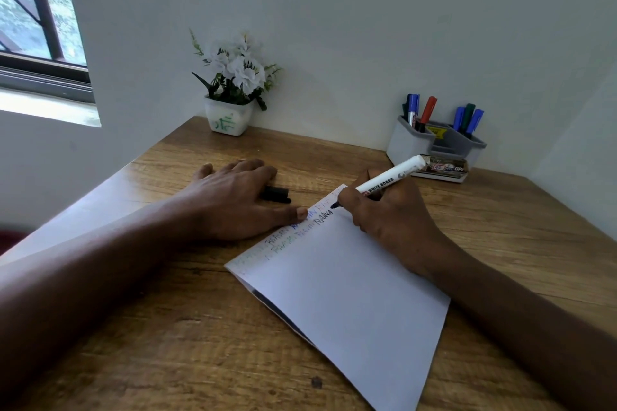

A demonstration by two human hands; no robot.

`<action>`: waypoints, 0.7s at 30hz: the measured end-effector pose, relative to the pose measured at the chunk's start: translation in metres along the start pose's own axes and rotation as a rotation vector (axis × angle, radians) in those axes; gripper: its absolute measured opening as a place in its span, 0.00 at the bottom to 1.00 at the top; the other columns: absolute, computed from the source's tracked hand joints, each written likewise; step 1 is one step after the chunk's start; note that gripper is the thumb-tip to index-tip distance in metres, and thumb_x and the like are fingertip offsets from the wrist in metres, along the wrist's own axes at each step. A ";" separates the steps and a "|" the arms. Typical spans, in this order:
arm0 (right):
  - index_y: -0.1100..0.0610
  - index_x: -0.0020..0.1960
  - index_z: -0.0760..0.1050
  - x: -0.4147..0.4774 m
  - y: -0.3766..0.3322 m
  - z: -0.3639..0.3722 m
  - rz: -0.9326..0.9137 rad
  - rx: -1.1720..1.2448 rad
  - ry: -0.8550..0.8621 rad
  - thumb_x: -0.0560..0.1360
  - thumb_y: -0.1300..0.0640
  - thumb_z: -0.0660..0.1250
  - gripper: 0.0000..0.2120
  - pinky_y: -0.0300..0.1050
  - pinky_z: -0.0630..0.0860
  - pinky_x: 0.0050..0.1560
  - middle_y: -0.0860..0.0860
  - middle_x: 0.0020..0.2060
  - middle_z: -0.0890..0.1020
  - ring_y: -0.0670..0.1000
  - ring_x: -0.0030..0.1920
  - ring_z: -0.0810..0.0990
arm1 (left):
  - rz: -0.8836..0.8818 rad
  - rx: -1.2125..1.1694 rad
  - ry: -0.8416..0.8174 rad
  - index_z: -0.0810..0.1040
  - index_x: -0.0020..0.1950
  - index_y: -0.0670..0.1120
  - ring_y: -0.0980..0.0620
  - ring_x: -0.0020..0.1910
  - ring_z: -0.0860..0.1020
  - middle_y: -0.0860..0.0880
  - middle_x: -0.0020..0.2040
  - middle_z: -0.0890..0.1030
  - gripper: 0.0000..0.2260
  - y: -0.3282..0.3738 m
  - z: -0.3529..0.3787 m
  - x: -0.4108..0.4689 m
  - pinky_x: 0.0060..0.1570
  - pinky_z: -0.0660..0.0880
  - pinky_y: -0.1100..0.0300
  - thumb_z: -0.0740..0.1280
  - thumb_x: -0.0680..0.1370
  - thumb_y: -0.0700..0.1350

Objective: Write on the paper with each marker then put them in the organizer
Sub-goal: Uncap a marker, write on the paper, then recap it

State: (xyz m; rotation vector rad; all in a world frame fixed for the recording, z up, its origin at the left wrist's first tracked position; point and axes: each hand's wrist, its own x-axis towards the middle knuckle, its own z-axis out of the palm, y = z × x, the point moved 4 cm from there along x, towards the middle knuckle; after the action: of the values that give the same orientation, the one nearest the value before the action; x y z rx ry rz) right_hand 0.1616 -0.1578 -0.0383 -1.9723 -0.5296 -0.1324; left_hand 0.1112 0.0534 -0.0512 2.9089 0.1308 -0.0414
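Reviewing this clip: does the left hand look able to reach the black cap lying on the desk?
Probably yes: the black cap lies right beside the left hand, at its fingers, with nothing between them, and that hand holds nothing.

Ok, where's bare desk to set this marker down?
Bare desk lies between the flower pot and organizer, and right of the paper. Crowded at the paper's top edge: left hand, black cap, right hand holding the marker.

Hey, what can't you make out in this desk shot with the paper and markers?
Head view, the only one:
The writing on the paper: too small and faint to read.
The black cap: partly hidden by the left hand.
The stored markers: lower halves hidden by the organizer walls.
The held marker: middle covered by the right hand.
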 end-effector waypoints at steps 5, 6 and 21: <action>0.56 0.33 0.74 0.001 0.000 0.001 0.003 -0.025 -0.003 0.73 0.57 0.75 0.13 0.37 0.71 0.28 0.44 0.22 0.78 0.42 0.24 0.75 | -0.001 -0.007 -0.006 0.56 0.81 0.55 0.51 0.81 0.54 0.54 0.83 0.54 0.50 0.002 -0.001 -0.002 0.78 0.49 0.39 0.49 0.65 0.80; 0.57 0.33 0.75 0.001 0.001 0.000 0.018 -0.004 0.003 0.73 0.57 0.74 0.13 0.38 0.71 0.28 0.44 0.22 0.78 0.42 0.24 0.75 | 0.002 -0.006 -0.003 0.56 0.81 0.55 0.51 0.81 0.54 0.54 0.83 0.54 0.50 0.002 -0.001 -0.002 0.78 0.49 0.38 0.49 0.64 0.81; 0.63 0.43 0.82 0.005 0.012 -0.007 0.251 0.332 0.071 0.75 0.59 0.73 0.06 0.36 0.70 0.25 0.52 0.30 0.84 0.47 0.30 0.79 | 0.041 -0.060 0.079 0.60 0.79 0.57 0.53 0.79 0.59 0.56 0.81 0.60 0.45 -0.003 0.000 -0.001 0.77 0.53 0.39 0.53 0.69 0.80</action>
State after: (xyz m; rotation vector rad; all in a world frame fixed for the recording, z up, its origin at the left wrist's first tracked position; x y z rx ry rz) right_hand 0.1719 -0.1669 -0.0438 -1.6852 -0.2366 0.0410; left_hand 0.1103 0.0563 -0.0515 2.8530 0.0843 0.0823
